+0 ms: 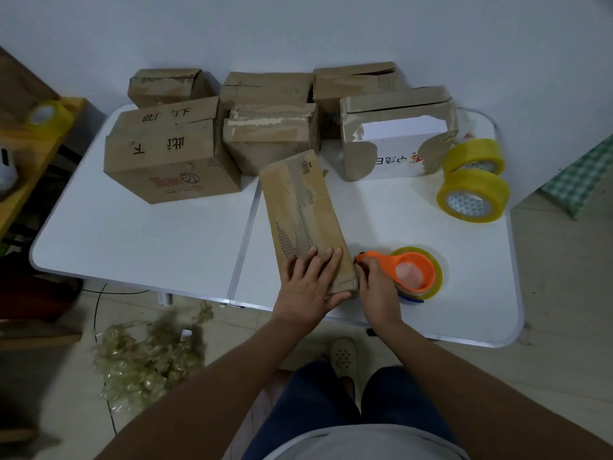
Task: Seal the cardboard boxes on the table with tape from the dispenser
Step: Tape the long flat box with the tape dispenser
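A long narrow cardboard box [300,207] lies near the front edge of the white table [139,234], running away from me. My left hand [306,285] presses flat on its near end, fingers straight and thumb at the front edge. My right hand [376,287] grips the orange tape dispenser [409,270] with its yellowish tape roll, just right of the box's near corner. The dispenser's tip touches the box's right side.
Several worn cardboard boxes [172,161] stand along the back of the table by the wall. Two spare tape rolls [472,194] sit at the right edge. Crumpled used tape [146,353] lies on the floor at left. Another roll [49,117] rests on a wooden shelf.
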### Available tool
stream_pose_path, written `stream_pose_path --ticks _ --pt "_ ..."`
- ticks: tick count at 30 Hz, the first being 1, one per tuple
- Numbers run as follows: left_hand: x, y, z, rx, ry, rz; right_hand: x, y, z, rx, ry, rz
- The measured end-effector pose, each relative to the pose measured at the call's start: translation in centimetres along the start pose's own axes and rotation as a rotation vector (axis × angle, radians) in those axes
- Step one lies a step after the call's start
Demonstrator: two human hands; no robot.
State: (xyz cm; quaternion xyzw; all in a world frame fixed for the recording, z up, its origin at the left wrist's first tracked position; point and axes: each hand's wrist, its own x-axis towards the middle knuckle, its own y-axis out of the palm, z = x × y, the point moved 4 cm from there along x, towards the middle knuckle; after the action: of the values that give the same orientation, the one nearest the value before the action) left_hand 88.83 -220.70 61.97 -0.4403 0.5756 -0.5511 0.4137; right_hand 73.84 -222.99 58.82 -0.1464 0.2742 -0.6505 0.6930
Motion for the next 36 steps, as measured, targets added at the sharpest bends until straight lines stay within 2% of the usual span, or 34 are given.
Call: stream_pose_path --ticks 2,4,7,9,14,18,20,22,25,27,28,30,32,34,36 --pt "0.0 0.0 -0.1 0.006 -0.003 0.003 0.3 -0.3 -0.2 -0.095 -0.067 0.115" --pt "0.0 0.0 -0.1 0.008 0.0 0.0 0.2 -1.2 -0.8 -0.165 -0.115 0.162" --pt "0.0 0.1 0.0 0.021 0.002 -0.003 -0.8 -2.6 -0.8 -0.12 -0.16 0.165" --pt "-0.1 0.3 0.0 0.025 0.0 -0.001 -1.8 -2.6 0.2 -0.068 -0.191 0.242" --pt "0.2 0.6 0.1 0.041 -0.013 0.041 -2.3 -1.4 2.9 -0.12 -0.132 0.404" --pt "0.0 0.1 -0.2 -0.036 -0.017 0.107 -1.4 -1.7 3.2 -0.154 -0.113 0.544" --pt "0.5 -1.1 0.3 -0.205 -0.05 0.134 -1.3 -2.1 2.7 -0.227 -0.094 0.581" --pt "1.3 -2.7 1.7 -0.498 -0.141 0.165 -1.3 -2.8 2.3 -0.308 -0.083 0.529" --pt "0.7 -5.2 4.7 -0.721 -0.34 -0.026 -1.4 -3.6 3.1 -0.345 -0.218 0.278" --pt "-1.6 -5.7 6.7 -0.829 -0.589 -0.125 -1.6 -3.5 4.6 -0.427 -0.396 0.184" --pt "-3.1 -5.1 7.5 -0.949 -0.739 -0.114 -1.6 -3.1 5.4 -0.495 -0.462 0.214" --pt "-6.1 -2.7 8.0 -1.368 -1.021 -0.027 -1.6 -1.8 6.6 -0.636 -0.563 0.357" --pt "-8.4 -0.6 7.3 -1.737 -1.2 0.06 -1.2 -0.1 7.1 -0.763 -0.677 0.461" --pt "-9.8 0.3 6.0 -1.923 -1.26 0.126 -0.5 1.5 6.9 -0.855 -0.734 0.521" --pt "-10.4 0.2 4.9 -2.007 -1.265 0.125 -0.1 2.4 6.6 -0.935 -0.758 0.507"
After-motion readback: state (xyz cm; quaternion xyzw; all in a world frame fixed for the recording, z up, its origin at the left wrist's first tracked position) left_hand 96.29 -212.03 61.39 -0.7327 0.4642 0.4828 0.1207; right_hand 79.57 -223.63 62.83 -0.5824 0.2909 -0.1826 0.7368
